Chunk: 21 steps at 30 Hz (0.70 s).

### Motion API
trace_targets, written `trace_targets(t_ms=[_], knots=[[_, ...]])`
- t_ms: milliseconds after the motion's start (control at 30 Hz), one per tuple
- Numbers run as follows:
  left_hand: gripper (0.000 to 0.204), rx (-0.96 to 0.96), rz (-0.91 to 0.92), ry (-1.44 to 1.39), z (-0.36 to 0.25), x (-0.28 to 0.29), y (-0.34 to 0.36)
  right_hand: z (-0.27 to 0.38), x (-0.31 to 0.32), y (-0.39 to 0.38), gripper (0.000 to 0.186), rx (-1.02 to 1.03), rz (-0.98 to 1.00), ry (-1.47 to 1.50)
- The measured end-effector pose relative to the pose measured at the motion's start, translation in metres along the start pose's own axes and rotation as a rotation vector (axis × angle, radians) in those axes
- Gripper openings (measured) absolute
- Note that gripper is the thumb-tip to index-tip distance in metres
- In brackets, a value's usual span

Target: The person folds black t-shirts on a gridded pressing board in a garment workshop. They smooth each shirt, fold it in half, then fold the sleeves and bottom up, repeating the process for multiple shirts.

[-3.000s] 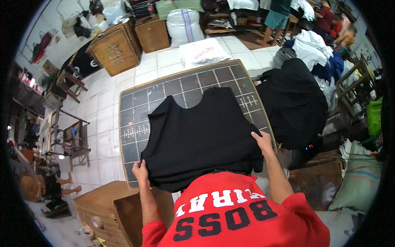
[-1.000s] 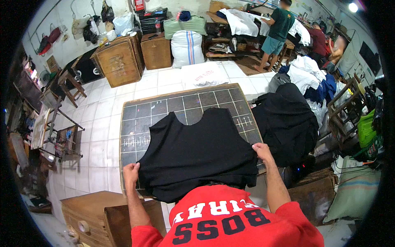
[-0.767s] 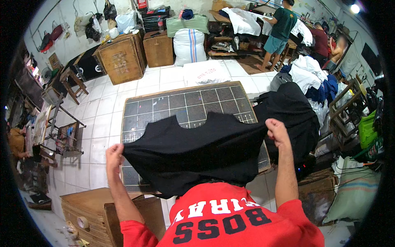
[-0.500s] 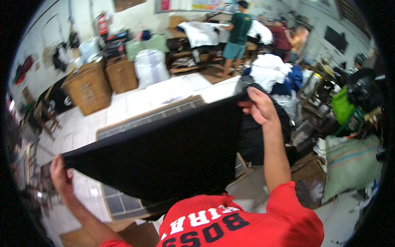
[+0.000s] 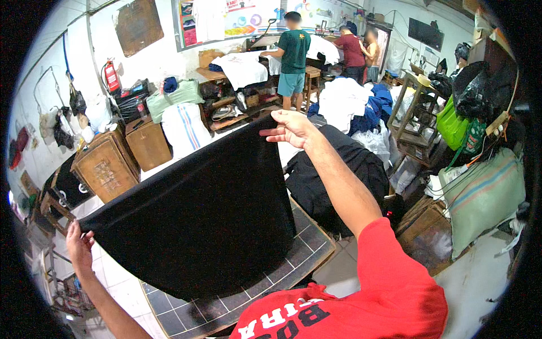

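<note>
A wide piece of black fabric (image 5: 197, 220) hangs stretched between my hands, its top edge slanting up to the right. My left hand (image 5: 80, 247) pinches the lower left corner. At the upper right corner, my right hand (image 5: 289, 129) grips the cloth between thumb and fingers, the other fingers loosely extended. Below, the cloth's bottom edge droops over a dark board with a white grid (image 5: 307, 237), covering much of it. Whether the fabric is a garment or a plain panel I cannot tell.
Right of the board lies a heap of black fabric (image 5: 344, 175), with white cloth (image 5: 341, 104) behind it. A stuffed green sack (image 5: 485, 198) leans at the right. Brown boxes (image 5: 107, 169) and a white sack (image 5: 186, 130) stand far left. A person in green (image 5: 294, 51) works at a back table.
The black fabric's right end and my right hand have shifted left in view, baring the grid board's right part. The view has tilted up, showing more of the back wall.
</note>
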State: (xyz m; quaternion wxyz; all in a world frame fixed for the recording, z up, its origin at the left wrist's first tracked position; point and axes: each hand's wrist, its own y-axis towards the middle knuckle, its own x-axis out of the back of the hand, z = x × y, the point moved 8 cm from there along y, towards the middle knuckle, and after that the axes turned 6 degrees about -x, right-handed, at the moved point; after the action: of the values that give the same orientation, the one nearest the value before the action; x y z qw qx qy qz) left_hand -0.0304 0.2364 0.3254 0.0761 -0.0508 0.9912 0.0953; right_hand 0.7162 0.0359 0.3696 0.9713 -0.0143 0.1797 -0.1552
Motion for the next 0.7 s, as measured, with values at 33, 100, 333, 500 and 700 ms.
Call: trace_targets(t_ms=[33, 100, 333, 500, 700], knots=[[0.035, 0.047, 0.047, -0.009, 0.013, -0.012, 0.009, -0.011, 0.006, 0.019, 0.031, -0.030, -0.070, -0.014], [0.038, 0.029, 0.193, -0.074, 0.030, -0.041, 0.021, -0.022, 0.018, 0.054, 0.034, -0.061, -0.169, -0.066], [0.036, -0.283, 0.153, -0.376, -0.036, -0.106, 0.087, 0.079, -0.004, 0.112, 0.030, 0.443, 0.020, 0.196], [0.026, -0.362, 0.110, -0.519, -0.057, -0.108, 0.083, 0.072, -0.013, 0.088, 0.032, 0.438, 0.245, 0.112], [0.027, -0.154, -0.030, -0.221, 0.097, -0.085, 0.093, -0.101, 0.026, 0.153, 0.025, 0.078, 0.071, 0.117]])
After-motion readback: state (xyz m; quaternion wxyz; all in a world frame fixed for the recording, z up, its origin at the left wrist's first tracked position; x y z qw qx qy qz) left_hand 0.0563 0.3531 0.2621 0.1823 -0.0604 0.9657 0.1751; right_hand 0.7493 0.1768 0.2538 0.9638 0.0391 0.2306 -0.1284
